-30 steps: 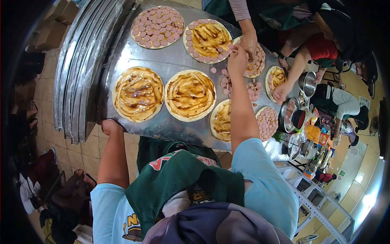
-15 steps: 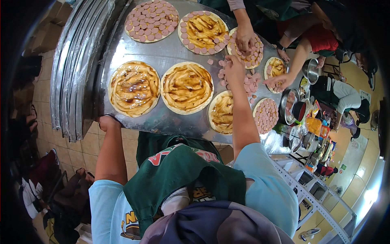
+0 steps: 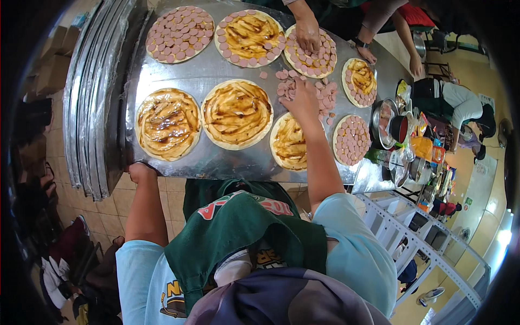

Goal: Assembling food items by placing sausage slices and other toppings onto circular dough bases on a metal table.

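My right hand (image 3: 304, 100) reaches over a heap of pink sausage slices (image 3: 326, 95), its thumb and fingers apart and touching the slices. Under my right forearm lies a partly hidden sauced pizza base (image 3: 287, 143). At the near left edge of the metal table (image 3: 179, 170) is my left hand (image 3: 142, 172); its fingers are mostly hidden there. Two bases with sauce only, one on the left (image 3: 168, 124) and one in the middle (image 3: 237, 115), lie nearest to my hands. Farther back, a base ringed with slices (image 3: 250, 38) sits beside a fully covered one (image 3: 180, 34).
Another person's hand (image 3: 307, 37) presses onto a sliced-sausage pizza (image 3: 325, 59) across from me. More topped bases (image 3: 352, 142) lie at right, near metal bowls (image 3: 383, 116). Stacked metal trays (image 3: 97, 108) stand at left; a slotted metal frame (image 3: 417, 244) is at lower right.
The view has shifted, so the pizzas sit farther left. My right hand stays at the sausage heap, its thumb now showing apart. A co-worker's hand has withdrawn from the small pizza at right.
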Demonstrator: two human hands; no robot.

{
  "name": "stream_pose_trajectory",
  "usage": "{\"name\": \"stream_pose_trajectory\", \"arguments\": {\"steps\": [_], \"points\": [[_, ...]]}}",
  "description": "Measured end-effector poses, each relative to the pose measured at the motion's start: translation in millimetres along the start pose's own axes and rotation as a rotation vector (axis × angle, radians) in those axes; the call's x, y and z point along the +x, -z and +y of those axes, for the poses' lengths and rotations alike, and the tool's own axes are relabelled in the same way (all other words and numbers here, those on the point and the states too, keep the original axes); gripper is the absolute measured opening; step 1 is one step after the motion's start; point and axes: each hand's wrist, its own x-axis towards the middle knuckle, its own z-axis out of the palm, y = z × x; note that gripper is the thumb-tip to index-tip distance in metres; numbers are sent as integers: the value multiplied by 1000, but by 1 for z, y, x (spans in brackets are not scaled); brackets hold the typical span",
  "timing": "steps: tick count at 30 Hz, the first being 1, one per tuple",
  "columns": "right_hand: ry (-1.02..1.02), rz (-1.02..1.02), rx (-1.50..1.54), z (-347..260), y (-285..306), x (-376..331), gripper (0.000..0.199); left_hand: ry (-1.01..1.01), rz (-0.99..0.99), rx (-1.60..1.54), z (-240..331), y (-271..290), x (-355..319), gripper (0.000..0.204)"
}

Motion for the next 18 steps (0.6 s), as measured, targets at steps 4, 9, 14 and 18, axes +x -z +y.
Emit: {"name": "stream_pose_trajectory", "arguments": {"steps": [4,9,14,18], "points": [[23,115,-15,2,-22,7,53,-1,-23,-35,0,6,-1,52],[196,65,-20,-5,-33,13,29,-251,21,290,-35,-28,125,40],[182,230,263,15,-22,12,25,-316,0,309,-45,-53,129,33],[-199,98,1024,26,-14,15,24,-363,-22,256,-46,-49,149,35]]}}
